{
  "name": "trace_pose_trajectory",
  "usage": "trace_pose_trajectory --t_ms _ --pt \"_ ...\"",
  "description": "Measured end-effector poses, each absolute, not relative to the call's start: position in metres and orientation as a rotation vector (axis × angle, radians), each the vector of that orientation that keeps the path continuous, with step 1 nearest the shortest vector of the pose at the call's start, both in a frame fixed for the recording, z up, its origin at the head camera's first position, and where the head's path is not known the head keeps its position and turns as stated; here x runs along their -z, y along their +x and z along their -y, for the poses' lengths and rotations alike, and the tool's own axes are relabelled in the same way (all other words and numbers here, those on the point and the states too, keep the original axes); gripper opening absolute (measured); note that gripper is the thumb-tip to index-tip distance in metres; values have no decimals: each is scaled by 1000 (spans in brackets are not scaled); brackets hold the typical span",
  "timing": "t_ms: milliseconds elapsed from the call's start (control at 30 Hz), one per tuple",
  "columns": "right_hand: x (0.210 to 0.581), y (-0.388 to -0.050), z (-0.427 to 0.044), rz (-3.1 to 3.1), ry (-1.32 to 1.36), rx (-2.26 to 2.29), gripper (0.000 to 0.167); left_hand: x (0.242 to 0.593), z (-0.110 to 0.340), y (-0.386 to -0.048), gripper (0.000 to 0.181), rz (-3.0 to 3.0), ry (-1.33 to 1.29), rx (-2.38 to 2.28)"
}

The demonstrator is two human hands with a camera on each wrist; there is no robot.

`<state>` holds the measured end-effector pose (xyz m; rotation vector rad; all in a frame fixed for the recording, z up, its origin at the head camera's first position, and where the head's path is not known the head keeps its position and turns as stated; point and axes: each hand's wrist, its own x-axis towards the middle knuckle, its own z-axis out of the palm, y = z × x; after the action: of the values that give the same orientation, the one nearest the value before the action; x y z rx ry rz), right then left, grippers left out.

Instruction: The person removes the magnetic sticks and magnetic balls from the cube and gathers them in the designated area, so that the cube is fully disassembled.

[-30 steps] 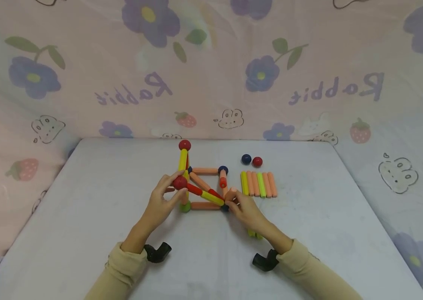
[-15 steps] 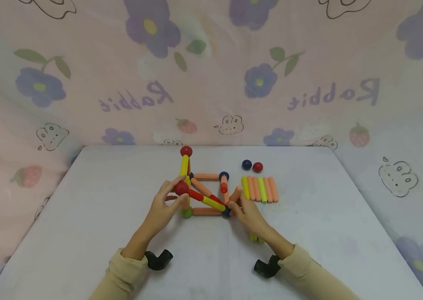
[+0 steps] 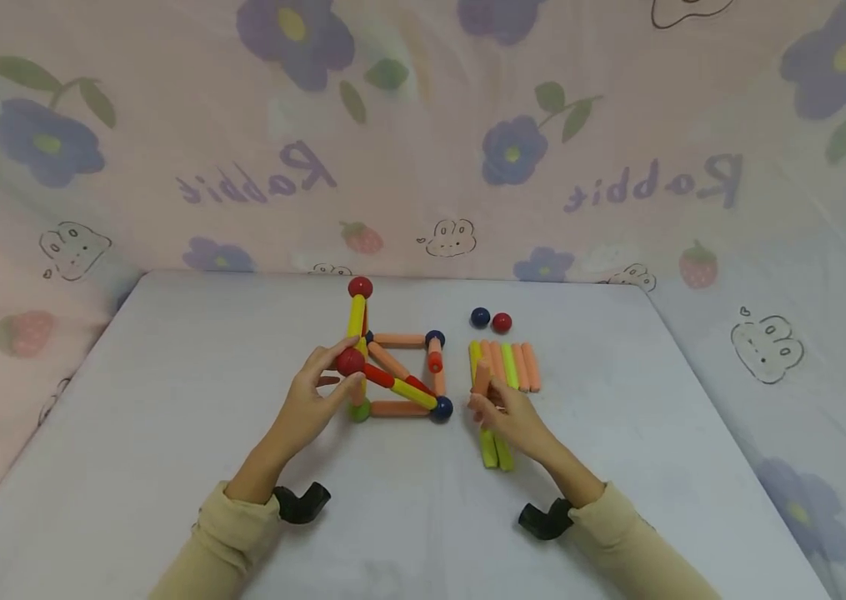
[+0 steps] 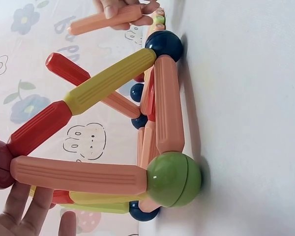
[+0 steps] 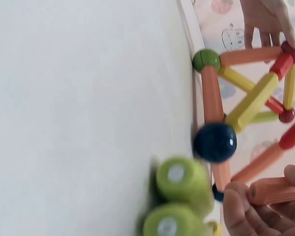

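A frame of ribbed magnetic rods and balls stands mid-table. My left hand (image 3: 307, 392) pinches the red ball (image 3: 350, 362) at its upper near-left corner. From that ball a red rod (image 3: 380, 376) and a yellow rod (image 3: 414, 393), joined end to end, slope down to the dark blue ball (image 3: 441, 408). Below the red ball, an orange rod (image 4: 81, 174) joins it to the green ball (image 4: 174, 179) on the table. Right of the frame, my right hand (image 3: 516, 415) holds a loose orange rod (image 3: 482, 376) between thumb and fingers, apart from the dark blue ball.
Right of the frame lies a row of orange, yellow and green rods (image 3: 531, 367). Behind it rest a loose blue ball (image 3: 479, 317) and red ball (image 3: 502, 322). Yellow-green rods (image 3: 496, 451) lie below my right hand. A printed cloth (image 3: 423, 150) hangs behind the table.
My right hand has moved right, away from the near dark blue ball, carrying the orange rod upright. My left hand keeps its hold on the red ball.
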<state>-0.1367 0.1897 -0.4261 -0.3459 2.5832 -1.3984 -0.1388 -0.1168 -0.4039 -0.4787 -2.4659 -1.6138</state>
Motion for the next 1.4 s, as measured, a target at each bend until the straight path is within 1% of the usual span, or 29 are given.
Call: trace_pose_trajectory --t_ms 233,667,933,1133,1400 --pt "420 -138 -220 -2709 -220 1397 21 402 119 -141 53 2448 -479 1651" --pt "418 -145 -270 -2878 64 1262 32 402 118 -140 52 2463 -484 1656" --pt "421 -155 -282 -2756 173 1321 45 402 119 -139 54 2495 -459 1649" --pt "427 -167 -288 -2723 248 1343 45 404 117 -137 54 2481 -482 1648" --pt "443 -187 -288 -2736 339 1243 46 401 120 -140 53 2465 -496 1647"
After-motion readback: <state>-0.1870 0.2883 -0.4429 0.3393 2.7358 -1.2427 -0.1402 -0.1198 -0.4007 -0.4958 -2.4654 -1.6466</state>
